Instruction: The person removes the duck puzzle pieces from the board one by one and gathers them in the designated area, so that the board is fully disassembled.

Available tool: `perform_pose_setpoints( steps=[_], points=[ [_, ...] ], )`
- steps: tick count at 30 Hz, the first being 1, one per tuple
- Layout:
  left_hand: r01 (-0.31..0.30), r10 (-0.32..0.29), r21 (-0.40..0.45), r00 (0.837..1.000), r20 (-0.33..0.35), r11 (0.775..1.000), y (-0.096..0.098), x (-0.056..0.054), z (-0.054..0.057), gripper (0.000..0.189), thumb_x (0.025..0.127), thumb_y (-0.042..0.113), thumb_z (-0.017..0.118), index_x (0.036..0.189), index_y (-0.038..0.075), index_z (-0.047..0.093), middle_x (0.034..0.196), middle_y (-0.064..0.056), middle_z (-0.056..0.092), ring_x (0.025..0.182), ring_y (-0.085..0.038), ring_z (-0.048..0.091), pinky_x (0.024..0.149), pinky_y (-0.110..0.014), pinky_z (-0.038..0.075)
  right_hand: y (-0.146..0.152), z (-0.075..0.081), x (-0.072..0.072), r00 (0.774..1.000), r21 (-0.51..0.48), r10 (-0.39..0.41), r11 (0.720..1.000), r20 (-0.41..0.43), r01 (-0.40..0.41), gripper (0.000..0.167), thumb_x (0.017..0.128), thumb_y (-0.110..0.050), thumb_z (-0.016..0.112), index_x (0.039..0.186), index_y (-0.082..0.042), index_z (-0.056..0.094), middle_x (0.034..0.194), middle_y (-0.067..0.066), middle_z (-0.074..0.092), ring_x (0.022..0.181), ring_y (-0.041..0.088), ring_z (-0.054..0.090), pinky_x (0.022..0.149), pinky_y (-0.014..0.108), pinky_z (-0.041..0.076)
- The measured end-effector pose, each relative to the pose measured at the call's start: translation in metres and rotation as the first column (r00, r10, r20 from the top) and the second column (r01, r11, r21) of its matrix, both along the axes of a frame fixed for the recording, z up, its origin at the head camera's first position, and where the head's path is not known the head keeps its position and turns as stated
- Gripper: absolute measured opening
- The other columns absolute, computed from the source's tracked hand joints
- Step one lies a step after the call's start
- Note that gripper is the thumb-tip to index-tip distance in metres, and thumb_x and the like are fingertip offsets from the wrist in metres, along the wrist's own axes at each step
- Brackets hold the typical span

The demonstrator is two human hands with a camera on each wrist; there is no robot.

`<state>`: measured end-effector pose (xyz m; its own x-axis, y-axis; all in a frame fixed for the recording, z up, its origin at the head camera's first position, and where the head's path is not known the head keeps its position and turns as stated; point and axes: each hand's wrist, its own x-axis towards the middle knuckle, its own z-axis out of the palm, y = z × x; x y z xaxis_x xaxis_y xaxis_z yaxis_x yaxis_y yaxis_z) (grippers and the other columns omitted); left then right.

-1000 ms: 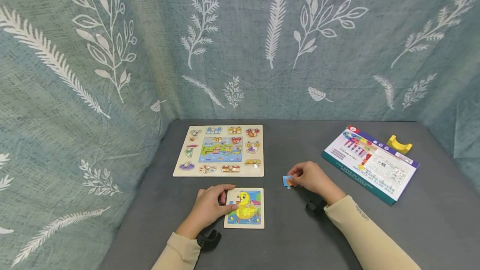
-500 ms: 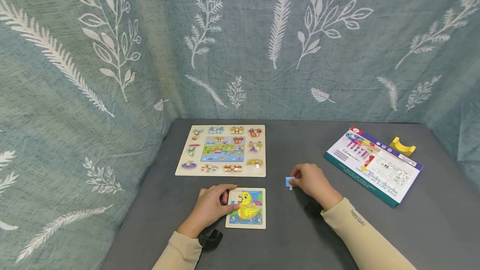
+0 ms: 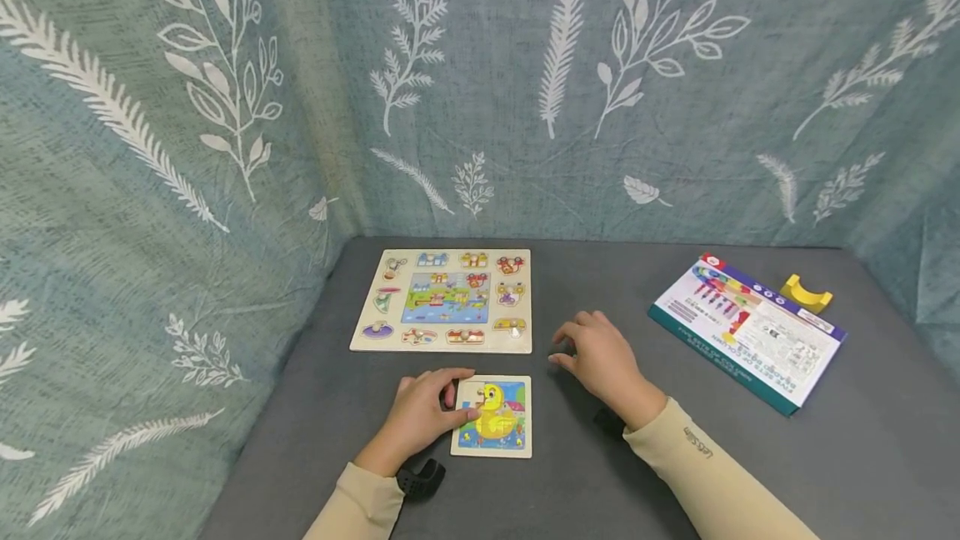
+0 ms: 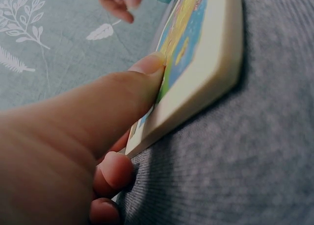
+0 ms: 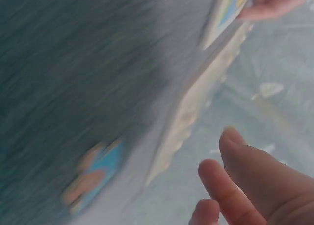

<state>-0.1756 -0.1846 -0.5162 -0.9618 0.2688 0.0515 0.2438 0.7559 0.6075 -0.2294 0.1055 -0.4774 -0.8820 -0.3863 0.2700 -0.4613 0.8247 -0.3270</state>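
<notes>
Your left hand (image 3: 422,415) grips the duck puzzle (image 3: 498,422) at left; to its right, your right hand (image 3: 606,363), fingers apart, is nearer the blue piece (image 5: 99,174).

My left hand (image 3: 423,415) hides part of the duck puzzle (image 3: 500,417); the blue jigsaw piece (image 5: 98,175) is blurred; the table (image 3: 558,490) is cut off nearest me.

A blue-green cloth (image 3: 487,90) with white leaf prints hangs behind the dark grey table (image 3: 322,407); it also flanks the table's left and right.
</notes>
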Motion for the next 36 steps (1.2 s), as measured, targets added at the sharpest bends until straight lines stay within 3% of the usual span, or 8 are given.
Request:
perform_pose_setpoints(
  steps=[7, 16, 24, 36],
  points=[
    [-0.002, 0.002, -0.008, 1.0, -0.023, 1.0, 0.0, 0.0, 0.001, 0.054, 0.085, 0.036, 0.09, 0.131, 0.016, 0.073, 0.074, 0.014, 0.045, 0.066, -0.006, 0.037, 0.08, -0.043, 0.025, -0.031, 0.006, 0.003, 0.996, -0.016, 0.09, 0.996, -0.007, -0.091, 0.024, 0.081, -0.022, 0.094, 0.098, -0.012, 0.081, 0.082, 0.002, 0.06, 0.075, 0.015, 0.045, 0.069, 0.033, 0.046],
    [0.003, -0.004, -0.022, 0.999, -0.033, 1.0, -0.001, 0.0, 0.001, 0.052, 0.085, 0.035, 0.09, 0.13, 0.015, 0.073, 0.074, 0.014, 0.046, 0.065, -0.005, 0.038, 0.079, -0.042, 0.026, -0.056, 0.005, 0.009, 0.98, -0.046, 0.183, 0.983, 0.081, -0.18, 0.018, 0.085, -0.018, 0.091, 0.096, -0.013, 0.079, 0.08, -0.004, 0.054, 0.073, 0.013, 0.048, 0.066, 0.03, 0.046],
    [0.015, -0.016, -0.031, 1.0, -0.025, 0.999, -0.001, 0.0, 0.0, 0.051, 0.087, 0.035, 0.088, 0.131, 0.016, 0.072, 0.073, 0.014, 0.046, 0.065, -0.006, 0.038, 0.078, -0.042, 0.026, -0.069, 0.002, 0.013, 0.925, -0.154, 0.297, 0.952, 0.237, -0.266, 0.006, 0.093, -0.011, 0.082, 0.099, -0.01, 0.08, 0.076, -0.008, 0.055, 0.063, 0.006, 0.049, 0.06, 0.026, 0.045],
    [0.021, -0.022, -0.032, 0.999, -0.027, 0.999, -0.002, 0.0, -0.002, 0.052, 0.087, 0.037, 0.088, 0.131, 0.015, 0.072, 0.073, 0.014, 0.046, 0.065, -0.005, 0.038, 0.078, -0.042, 0.026, -0.075, -0.005, 0.012, 0.852, -0.172, 0.367, 0.93, 0.374, -0.325, 0.014, 0.099, -0.012, 0.075, 0.11, -0.009, 0.083, 0.074, -0.008, 0.059, 0.057, 0.005, 0.047, 0.057, 0.024, 0.042]
  ],
)
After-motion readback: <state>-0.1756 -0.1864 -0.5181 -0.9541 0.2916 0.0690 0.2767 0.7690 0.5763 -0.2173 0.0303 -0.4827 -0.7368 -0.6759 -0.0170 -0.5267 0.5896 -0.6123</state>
